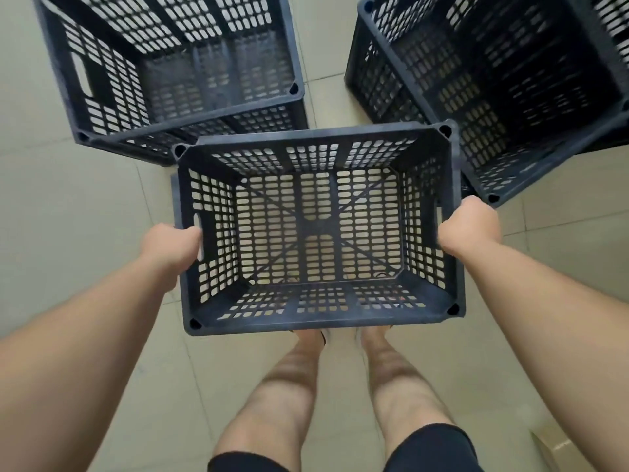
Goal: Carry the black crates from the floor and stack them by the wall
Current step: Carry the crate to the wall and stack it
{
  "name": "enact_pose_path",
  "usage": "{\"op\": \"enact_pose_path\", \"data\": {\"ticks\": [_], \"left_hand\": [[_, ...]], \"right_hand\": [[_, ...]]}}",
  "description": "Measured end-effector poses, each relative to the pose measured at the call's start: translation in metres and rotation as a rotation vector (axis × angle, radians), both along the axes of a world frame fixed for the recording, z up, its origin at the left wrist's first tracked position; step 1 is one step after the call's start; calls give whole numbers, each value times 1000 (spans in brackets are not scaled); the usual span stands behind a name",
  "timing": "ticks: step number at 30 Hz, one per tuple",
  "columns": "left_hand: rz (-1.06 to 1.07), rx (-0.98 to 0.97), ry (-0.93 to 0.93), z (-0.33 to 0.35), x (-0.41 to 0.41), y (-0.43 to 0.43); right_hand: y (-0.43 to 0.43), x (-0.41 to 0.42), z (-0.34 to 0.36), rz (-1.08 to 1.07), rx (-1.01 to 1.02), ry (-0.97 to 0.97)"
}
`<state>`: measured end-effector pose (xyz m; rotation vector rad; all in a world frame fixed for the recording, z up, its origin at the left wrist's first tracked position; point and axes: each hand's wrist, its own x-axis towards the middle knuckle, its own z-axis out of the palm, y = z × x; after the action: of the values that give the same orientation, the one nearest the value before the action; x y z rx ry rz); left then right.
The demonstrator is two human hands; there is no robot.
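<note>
Bare forearms reaching forward from either side, with bare legs and dark shorts below. Left hand curled tight through the slot handle in the left wall of a black perforated plastic crate; right hand closed the same way over the right wall's handle. Gripped at opposite ends, probably to keep the load level and balanced in front of the body. Carried upright and open side up, empty, with the pale tiled floor showing through its slotted base; apparently lifted clear of the floor, above the feet. Farther off, two more black slotted crates: one far left, just beyond the carried crate's far rim, and one far right, seemingly taller, perhaps already a stack. No wall visible, so hard to say which marks the stacking spot. Likely mid-carry.
</note>
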<state>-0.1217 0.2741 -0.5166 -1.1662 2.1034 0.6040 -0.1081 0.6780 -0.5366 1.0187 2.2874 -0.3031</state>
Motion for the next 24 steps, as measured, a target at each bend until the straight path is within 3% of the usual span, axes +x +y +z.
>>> {"op": "enact_pose_path", "data": {"ticks": [8,24], "left_hand": [[71,-4,10,155,21,-4],[403,-5,308,440,63,2]], "right_hand": [[-4,-4,158,18,12,25],[12,-41,448,263,-58,237]]}}
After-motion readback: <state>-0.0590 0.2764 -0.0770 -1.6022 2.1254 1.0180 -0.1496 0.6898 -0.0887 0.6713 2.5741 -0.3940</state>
